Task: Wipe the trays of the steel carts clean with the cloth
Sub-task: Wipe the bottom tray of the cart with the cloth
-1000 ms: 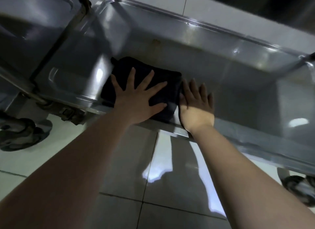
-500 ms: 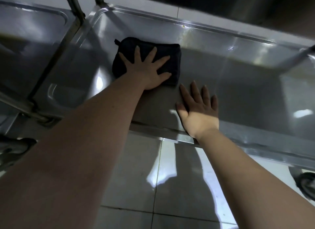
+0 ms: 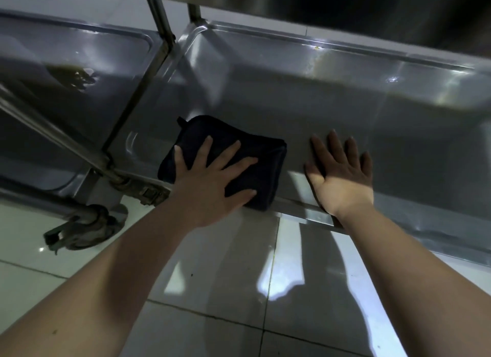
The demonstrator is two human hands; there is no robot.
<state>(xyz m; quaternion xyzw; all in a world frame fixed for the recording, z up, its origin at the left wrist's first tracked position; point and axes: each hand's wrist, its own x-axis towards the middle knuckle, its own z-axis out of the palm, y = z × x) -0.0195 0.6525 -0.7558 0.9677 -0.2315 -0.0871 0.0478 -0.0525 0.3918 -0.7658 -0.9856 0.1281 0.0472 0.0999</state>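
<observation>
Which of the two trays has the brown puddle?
The left tray, left of the post: brown liquid pools in it. The right tray, under the cloth, has no puddle.

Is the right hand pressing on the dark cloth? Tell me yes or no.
No, the right hand lies flat on the bare tray floor, apart from the cloth, which only the left hand presses.

Glossy pale floor tiles (image 3: 212, 277) reflect bright light in dim surroundings.
</observation>
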